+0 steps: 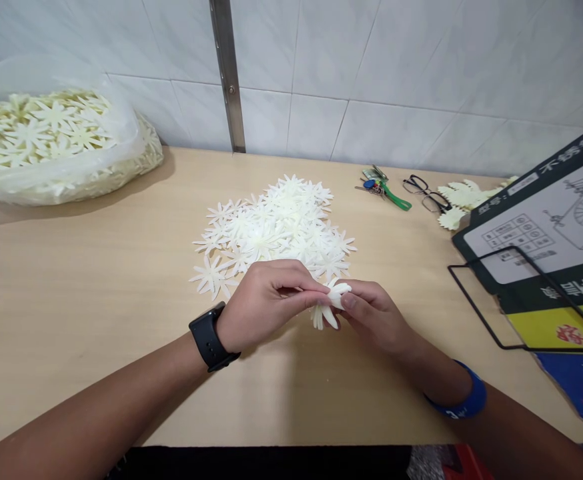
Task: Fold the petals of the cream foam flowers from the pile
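Between my two hands is a pale cream foam flower [327,316], its long petals bunched and folded, some hanging downward. My left hand [276,293], with a black watch on the wrist, pinches the flower's left side between thumb and fingers. From the other side my right hand [379,313] grips it with the thumb pressed on a petal; its other fingers are partly hidden. Just beyond the hands lies a loose pile of flat, many-petalled cream flower cut-outs [286,223]. Whether the held flower is one piece or several layers I cannot tell.
On the left a clear plastic bag [136,150] bulges with more cut-outs. At the back right lie keys with a green strap [396,199], glasses [427,193] and some cream pieces [464,197]. A printed box [546,247] and a black wire frame [476,321] stand at the right.
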